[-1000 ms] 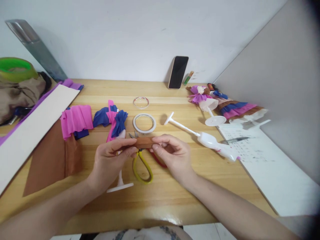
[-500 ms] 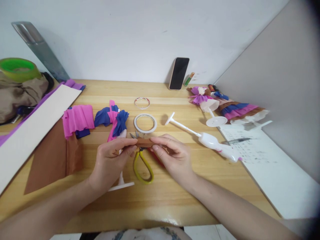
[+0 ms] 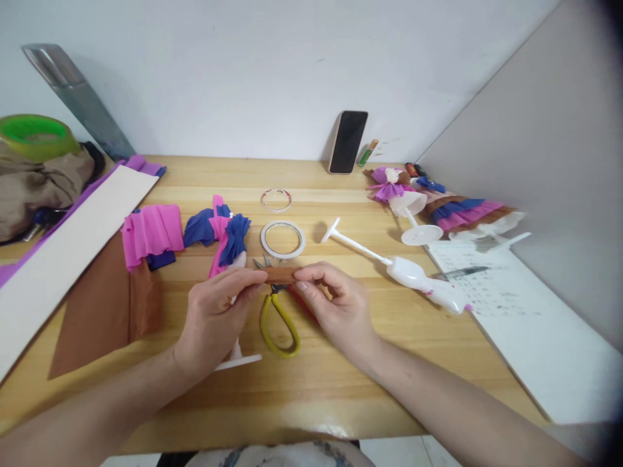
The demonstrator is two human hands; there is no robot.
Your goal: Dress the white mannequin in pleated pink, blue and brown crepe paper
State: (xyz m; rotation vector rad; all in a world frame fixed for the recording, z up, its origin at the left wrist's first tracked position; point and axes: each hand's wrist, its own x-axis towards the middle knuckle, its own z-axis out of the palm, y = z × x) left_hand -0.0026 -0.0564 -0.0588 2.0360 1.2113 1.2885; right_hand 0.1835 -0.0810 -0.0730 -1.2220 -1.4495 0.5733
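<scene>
A small folded strip of brown crepe paper [image 3: 281, 275] is stretched level between my hands. My left hand [image 3: 214, 314] pinches its left end, and my right hand [image 3: 338, 305] pinches the right end between thumb and forefinger. Beneath the strip lie pliers [image 3: 280, 327] with one yellow and one red handle, the red one partly covered by my right hand. Behind my left hand lies a white stand [image 3: 238, 360], partly hidden, with pink and blue crepe paper [image 3: 233, 237] at its top. A roll of double-sided tape [image 3: 263, 240] rests just beyond the strip.
Brown paper [image 3: 97, 311], pink crepe paper [image 3: 156, 233] and a long white board [image 3: 73, 250] lie left. To the right are a white plastic doll body on a stand [image 3: 409, 274], a written-on notebook [image 3: 525, 344] and a doll in layered paper [image 3: 462, 214]. A phone [image 3: 348, 143] leans against the wall.
The brown strip has turned slightly between my fingertips, so more of its flat face shows. Both hands stay in almost the same place.
</scene>
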